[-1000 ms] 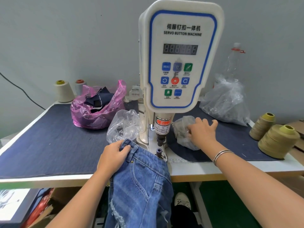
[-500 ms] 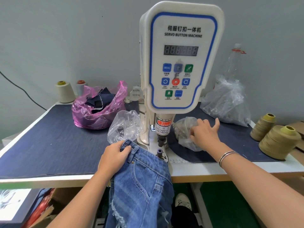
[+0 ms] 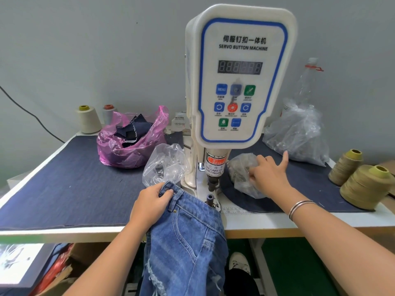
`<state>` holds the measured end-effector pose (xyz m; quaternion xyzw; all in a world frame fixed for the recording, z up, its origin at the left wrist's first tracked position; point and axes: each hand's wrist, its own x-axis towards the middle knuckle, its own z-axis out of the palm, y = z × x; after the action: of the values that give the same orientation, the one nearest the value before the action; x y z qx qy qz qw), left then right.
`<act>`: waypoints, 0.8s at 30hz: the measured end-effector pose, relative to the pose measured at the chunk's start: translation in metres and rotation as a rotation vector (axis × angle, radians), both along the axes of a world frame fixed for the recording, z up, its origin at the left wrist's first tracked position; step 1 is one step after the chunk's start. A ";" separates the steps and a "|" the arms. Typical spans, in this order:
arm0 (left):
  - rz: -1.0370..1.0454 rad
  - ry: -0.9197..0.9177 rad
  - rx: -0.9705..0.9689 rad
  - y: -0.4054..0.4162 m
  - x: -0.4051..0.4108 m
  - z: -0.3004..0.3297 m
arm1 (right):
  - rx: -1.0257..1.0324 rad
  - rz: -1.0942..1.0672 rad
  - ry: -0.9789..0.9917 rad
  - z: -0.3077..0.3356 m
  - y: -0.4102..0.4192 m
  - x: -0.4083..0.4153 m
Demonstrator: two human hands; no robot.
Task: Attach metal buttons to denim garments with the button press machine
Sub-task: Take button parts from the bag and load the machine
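Note:
The white servo button machine (image 3: 239, 82) stands at the middle of the table, its lower die (image 3: 210, 198) just under the press head. Blue denim jeans (image 3: 192, 236) hang over the table's front edge, their waistband lying left of the die. My left hand (image 3: 149, 201) grips the waistband at its corner. My right hand (image 3: 269, 176) is right of the machine, its fingers curled into a small clear bag of metal buttons (image 3: 239, 174), little finger raised. What the fingertips pinch inside the bag is hidden.
Another clear bag of parts (image 3: 164, 165) lies left of the machine, with a pink bag of dark fabric scraps (image 3: 119, 150) behind it. A large clear bag (image 3: 299, 133) and a plastic bottle (image 3: 310, 82) sit at the back right. Olive thread cones (image 3: 363, 186) stand at the right edge.
My right hand has gone from lying on the small bag to digging its fingers into it, little finger lifting. My left hand keeps its hold on the waistband.

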<state>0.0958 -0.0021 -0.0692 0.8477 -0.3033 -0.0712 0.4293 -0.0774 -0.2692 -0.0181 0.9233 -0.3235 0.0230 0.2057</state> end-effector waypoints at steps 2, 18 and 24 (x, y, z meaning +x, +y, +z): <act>-0.002 0.000 0.002 -0.001 0.000 0.000 | 0.069 -0.008 -0.127 0.002 0.000 -0.006; -0.014 0.023 -0.019 0.001 -0.001 0.003 | 1.667 -0.236 -0.904 0.014 0.129 -0.005; -0.014 0.023 -0.006 0.000 0.000 0.004 | 1.842 -0.371 -0.969 0.011 0.127 0.000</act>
<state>0.0960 -0.0016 -0.0655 0.8434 -0.3045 -0.0832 0.4348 -0.0776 -0.1423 -0.0070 0.5512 -0.3996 0.1031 -0.7252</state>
